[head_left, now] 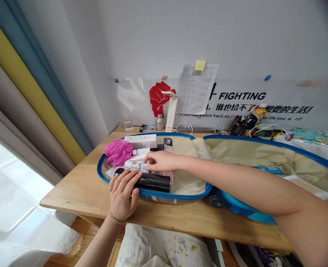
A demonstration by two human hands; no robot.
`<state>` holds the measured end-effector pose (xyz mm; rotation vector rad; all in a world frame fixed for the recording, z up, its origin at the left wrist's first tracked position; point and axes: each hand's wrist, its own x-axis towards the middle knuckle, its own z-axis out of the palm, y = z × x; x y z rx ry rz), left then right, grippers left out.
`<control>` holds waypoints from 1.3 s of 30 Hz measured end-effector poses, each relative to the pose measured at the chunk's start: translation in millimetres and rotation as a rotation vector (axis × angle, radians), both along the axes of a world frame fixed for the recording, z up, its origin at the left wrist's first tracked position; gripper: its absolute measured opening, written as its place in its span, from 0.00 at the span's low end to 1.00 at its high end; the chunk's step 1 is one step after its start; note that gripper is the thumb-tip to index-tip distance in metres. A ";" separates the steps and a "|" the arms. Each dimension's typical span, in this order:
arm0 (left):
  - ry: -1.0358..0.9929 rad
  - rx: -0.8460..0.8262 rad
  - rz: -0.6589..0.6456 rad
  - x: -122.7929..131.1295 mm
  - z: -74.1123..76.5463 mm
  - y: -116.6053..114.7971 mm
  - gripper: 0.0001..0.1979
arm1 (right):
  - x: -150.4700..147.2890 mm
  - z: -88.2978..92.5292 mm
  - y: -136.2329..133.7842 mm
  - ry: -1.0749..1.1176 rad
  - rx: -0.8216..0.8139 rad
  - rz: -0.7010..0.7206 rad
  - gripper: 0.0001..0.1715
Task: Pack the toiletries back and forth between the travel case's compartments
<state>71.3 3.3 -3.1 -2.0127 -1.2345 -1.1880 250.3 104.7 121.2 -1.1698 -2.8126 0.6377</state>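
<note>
A blue-rimmed suitcase (201, 190) with a beige lining lies unfolded on the wooden desk. My left hand (123, 193) rests on its front edge, fingers stretched over a long black case (154, 182). Just behind, my right hand (161, 161) reaches across with its fingers curled onto a white LUX bottle (140, 167), lying on its side. A pink bath puff (118, 152) sits at the left end of this half. Beyond the bottle are a white tube (141, 151) and a white box (141, 141). My right fingers partly cover the bottle.
The suitcase's other half (264, 148) extends right, holding a blue object (269, 170). Behind stand a white desk lamp (171, 113), a small silver bottle (160, 122) and a glass (128, 123). A floral cushion (164, 246) is below the desk (77, 189); curtains hang left.
</note>
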 end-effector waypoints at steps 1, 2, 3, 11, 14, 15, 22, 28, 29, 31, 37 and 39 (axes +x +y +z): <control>-0.001 -0.001 0.000 -0.2 -0.4 0.1 0.21 | 1.3 3.6 -0.2 0.011 0.000 0.003 0.21; -0.003 -0.004 0.000 -0.3 -0.6 0.1 0.21 | 4.3 9.0 0.2 0.027 0.003 0.004 0.19; -0.005 -0.008 0.000 -0.4 -0.6 0.1 0.21 | 9.4 15.9 1.6 0.047 0.012 -0.001 0.18; -0.004 0.017 -0.018 -0.3 1.7 0.6 0.23 | 148.4 57.5 50.8 0.026 0.224 -0.490 0.23; -0.009 0.018 -0.027 -1.3 0.4 1.6 0.23 | 210.6 40.0 58.2 -0.182 0.146 -0.614 0.15; -0.009 0.016 -0.027 -1.6 -0.2 1.9 0.23 | 226.4 31.0 56.8 -0.218 0.086 -0.612 0.11; 0.010 0.019 -0.012 -1.4 -0.9 1.8 0.23 | 270.6 -29.2 45.3 -0.282 -0.184 -0.557 0.16; 0.008 0.009 -0.003 -1.0 0.4 1.4 0.22 | 272.1 -36.8 49.7 -0.272 -0.137 -0.556 0.15; 0.006 0.011 -0.002 -0.8 0.7 1.2 0.22 | 273.4 -32.2 49.5 -0.268 -0.123 -0.563 0.15; 0.004 0.013 0.000 -0.2 1.5 0.9 0.22 | 278.3 -18.0 49.0 -0.259 -0.088 -0.589 0.14; 0.000 -0.003 -0.001 0.5 1.1 0.3 0.21 | 281.1 42.5 41.1 -0.214 0.031 -0.694 0.20; -0.007 -0.007 0.002 0.5 0.6 0.3 0.21 | 259.9 56.7 32.8 -0.141 0.053 -0.662 0.24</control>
